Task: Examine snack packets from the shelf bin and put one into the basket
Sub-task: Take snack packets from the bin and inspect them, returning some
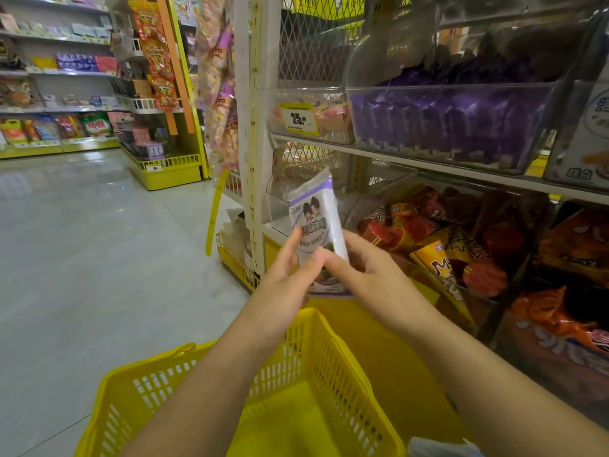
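Below the clear shelf bin [451, 120] of purple packets and above my yellow shopping basket [296, 374], my left hand [286, 275] and right hand [365, 278] pinch a white-and-purple snack packet [316, 212] upright, thumbs on its front. Examination is under way; the drop into the basket is not yet made.

White snack packet [316, 222] with lavender border and dark printed figure, yellow slotted basket [316, 367], clear bin [451, 123] of purple packets, red and orange-yellow wrappers [428, 239] below, yellow price tag [298, 119] with black digits, pale grey floor [99, 242]
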A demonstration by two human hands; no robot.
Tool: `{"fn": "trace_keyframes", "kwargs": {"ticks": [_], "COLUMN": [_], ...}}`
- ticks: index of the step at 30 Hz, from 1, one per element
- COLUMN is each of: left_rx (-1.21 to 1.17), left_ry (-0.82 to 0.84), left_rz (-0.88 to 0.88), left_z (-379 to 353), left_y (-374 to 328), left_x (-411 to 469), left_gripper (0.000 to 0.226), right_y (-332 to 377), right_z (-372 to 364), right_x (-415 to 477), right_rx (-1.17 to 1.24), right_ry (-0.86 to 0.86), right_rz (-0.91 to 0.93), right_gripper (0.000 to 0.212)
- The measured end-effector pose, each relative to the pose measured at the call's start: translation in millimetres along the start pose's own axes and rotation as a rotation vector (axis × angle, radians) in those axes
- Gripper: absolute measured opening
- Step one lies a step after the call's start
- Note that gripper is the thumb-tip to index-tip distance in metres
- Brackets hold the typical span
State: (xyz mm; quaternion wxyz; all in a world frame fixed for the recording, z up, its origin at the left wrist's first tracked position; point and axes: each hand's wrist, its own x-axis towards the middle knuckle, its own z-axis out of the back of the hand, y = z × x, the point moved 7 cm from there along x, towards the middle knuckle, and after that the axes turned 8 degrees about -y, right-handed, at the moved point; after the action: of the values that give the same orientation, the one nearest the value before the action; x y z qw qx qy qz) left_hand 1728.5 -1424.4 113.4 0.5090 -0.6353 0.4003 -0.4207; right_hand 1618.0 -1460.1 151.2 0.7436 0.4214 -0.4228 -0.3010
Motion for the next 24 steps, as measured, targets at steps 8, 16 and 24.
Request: {"fn": "trace_keyframes", "kwargs": {"ticks": [8,16,24], "left_rx": [-0.396,-0.257,-0.246], "left_ry": [0.074,0.053,0.153], "left_rz": [0.119,0.073,0.125], "left_z": [-6.2,6.3,7.6], "left_y": [2.4,-0.2,13.7], "left_x": [-1.7,3.8,2.4], "left_gripper": [0.050,0.055,0.061], "right_y": [0.9,-11.2,10.4], "right_z": [-1.4,21.0,5.2], "right_x": [2.3,7.1,-0.1], "right_rx": [0.030,0.306,0.270], "right_ry": [0.007,-0.111,0.098], "right_rz": [-0.020,-0.196,-0.080], "right_gripper": [0.046,0.048,0.053]}}
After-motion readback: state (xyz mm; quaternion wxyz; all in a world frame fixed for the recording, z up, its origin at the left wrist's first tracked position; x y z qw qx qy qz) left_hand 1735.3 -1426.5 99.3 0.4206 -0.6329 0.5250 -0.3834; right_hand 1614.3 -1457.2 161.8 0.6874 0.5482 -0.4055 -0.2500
